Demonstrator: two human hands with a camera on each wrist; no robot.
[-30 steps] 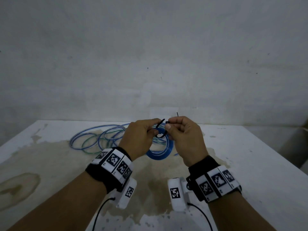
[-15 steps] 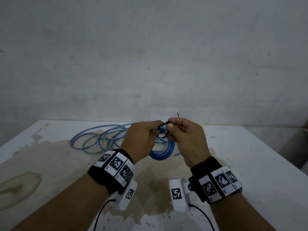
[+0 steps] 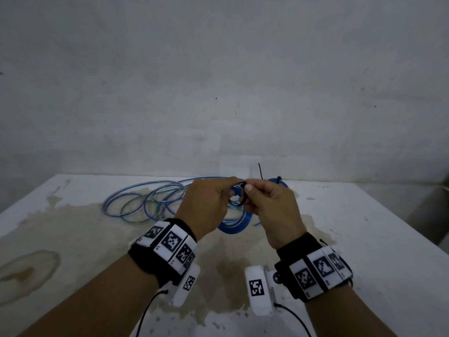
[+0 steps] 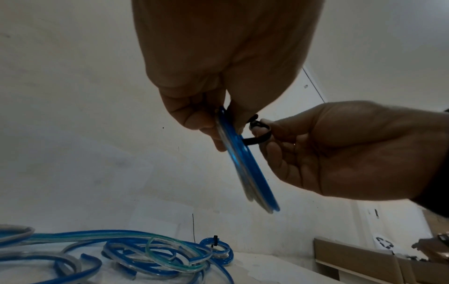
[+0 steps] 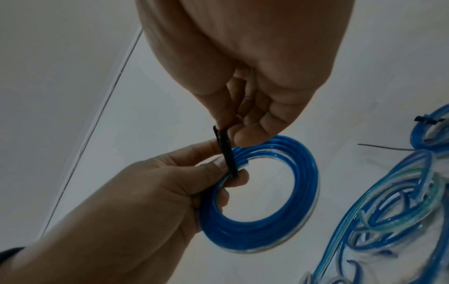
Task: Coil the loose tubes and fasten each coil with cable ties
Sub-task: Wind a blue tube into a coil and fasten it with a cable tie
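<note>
Two hands working a black cable tie (image 5: 226,153) round a coil of blue tube (image 5: 262,194), held in the air above the bench (image 3: 364,239). The left hand (image 3: 206,207) pinches the coil at its upper rim, fingers and thumb curled on the stacked turns, so that the ring hangs below the grip, seen edge-on in the left wrist view. The right hand (image 3: 272,210) has thumb and forefinger closed on the tie at the point where the strap meets its head, just beside the left fingertips; the strap's free tail (image 3: 260,172) stands nearly upright above the knuckles.

The loop of the tie crosses the bundle of turns at right angles, and it appears slack, with a gap between strap and tube. The relation that governs the next move is therefore the line of the tail: it lies up and away from the coil, on the right hand's side, so a pull along that axis, against the left hand's hold, would likely draw the loop snug.

On the bench behind lie loose blue and clear tubes (image 3: 145,200), not yet coiled, and a smaller coil (image 4: 216,247) already bound with a tie.
</note>
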